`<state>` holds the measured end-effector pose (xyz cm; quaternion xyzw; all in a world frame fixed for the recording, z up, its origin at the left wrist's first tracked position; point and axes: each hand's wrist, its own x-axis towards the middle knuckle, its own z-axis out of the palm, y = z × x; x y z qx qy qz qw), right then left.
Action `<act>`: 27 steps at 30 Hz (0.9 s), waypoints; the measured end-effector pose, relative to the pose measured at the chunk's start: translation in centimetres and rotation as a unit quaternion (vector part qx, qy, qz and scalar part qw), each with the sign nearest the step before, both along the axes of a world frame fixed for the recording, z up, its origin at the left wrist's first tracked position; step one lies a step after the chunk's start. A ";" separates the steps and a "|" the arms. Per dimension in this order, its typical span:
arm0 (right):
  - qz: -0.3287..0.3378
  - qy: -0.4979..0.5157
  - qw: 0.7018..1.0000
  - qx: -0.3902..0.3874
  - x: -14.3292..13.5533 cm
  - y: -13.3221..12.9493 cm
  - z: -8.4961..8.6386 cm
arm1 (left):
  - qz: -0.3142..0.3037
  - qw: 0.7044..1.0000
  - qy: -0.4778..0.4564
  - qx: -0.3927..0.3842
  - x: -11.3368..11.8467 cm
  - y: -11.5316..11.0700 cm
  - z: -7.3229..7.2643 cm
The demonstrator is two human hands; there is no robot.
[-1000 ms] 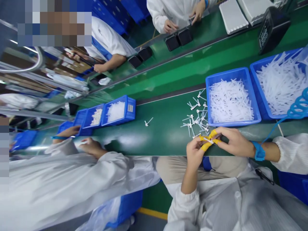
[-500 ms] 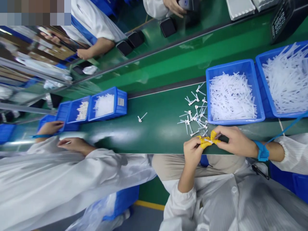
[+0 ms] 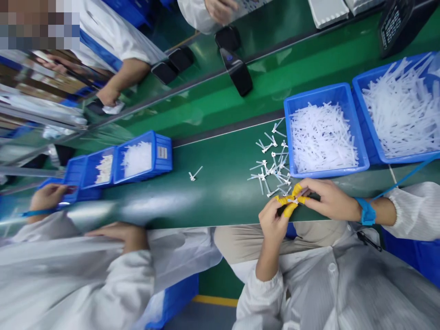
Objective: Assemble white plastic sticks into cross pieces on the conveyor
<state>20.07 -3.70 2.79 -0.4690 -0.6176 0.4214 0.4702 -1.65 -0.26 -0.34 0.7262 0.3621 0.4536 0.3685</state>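
Note:
Yellow finger covers sit on the thumbs and forefingers of both hands. My left hand (image 3: pixel 275 217) and my right hand (image 3: pixel 325 198) meet at the bench's near edge, both pinching one small white part (image 3: pixel 293 200) between their fingertips. A blue band circles my right wrist. Just beyond the hands, a loose group of white pieces with thin strips (image 3: pixel 271 172) lies on the green bench (image 3: pixel 220 183). Behind my right hand stands a blue bin (image 3: pixel 368 165) full of white strips (image 3: pixel 323 137). One similar white piece (image 3: pixel 193 176) lies apart to the left.
Another blue bin (image 3: pixel 381 153) of longer strips stands at the right. Smaller blue bins (image 3: pixel 163 153) line the left. A co-worker's hands (image 3: pixel 48 197) are at the far left. Across the bench are people and a black device (image 3: pixel 237 71). A blue cord (image 3: pixel 405 176) runs from my right wrist.
My fingertips have shifted slightly around the white part, and my left finger and thumb are further apart. Across the bench, the black device now stands on the surface, away from the person's hand.

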 end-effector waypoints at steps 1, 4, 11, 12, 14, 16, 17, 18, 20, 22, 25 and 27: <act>0.004 0.003 1.000 0.005 0.0 0.0 0.0 | 0.006 1.000 -0.017 -0.009 -0.3 -0.2 -0.2; 0.009 0.005 1.000 0.025 0.0 0.0 -0.1 | 0.050 0.997 -0.049 -0.018 -1.7 -0.8 -0.9; -0.008 -0.035 0.998 0.056 0.1 0.3 -0.1 | 0.060 0.997 0.047 0.000 -4.0 -0.5 -1.1; -0.011 -0.044 0.997 0.059 0.1 0.3 0.0 | 0.057 0.996 0.069 0.010 -3.8 -0.4 -1.0; -0.019 -0.060 0.996 0.068 0.3 0.3 0.1 | 0.048 0.992 0.117 0.029 -3.3 -0.1 -0.4; -0.023 -0.077 0.993 0.082 0.5 0.3 0.1 | 0.039 0.986 0.156 0.037 -2.7 0.2 0.1; -0.022 -0.085 0.992 0.091 0.5 0.3 0.2 | 0.035 0.984 0.172 0.038 -2.4 0.2 0.3; -0.019 -0.094 0.990 0.101 0.6 0.3 0.2 | 0.033 0.982 0.184 0.041 -2.2 0.3 0.4; -0.010 -0.107 0.987 0.117 0.6 0.3 0.2 | 0.032 0.977 0.202 0.056 -1.8 0.3 0.4; -0.008 -0.110 0.985 0.129 0.7 0.4 0.2 | 0.032 0.972 0.218 0.085 -1.6 0.2 0.2; -0.008 -0.102 0.985 0.136 0.6 0.5 0.2 | 0.028 0.963 0.240 0.123 -1.4 0.0 -0.2; -0.006 -0.097 0.985 0.141 0.6 0.4 0.4 | 0.017 0.960 0.247 0.133 -1.4 0.0 -0.3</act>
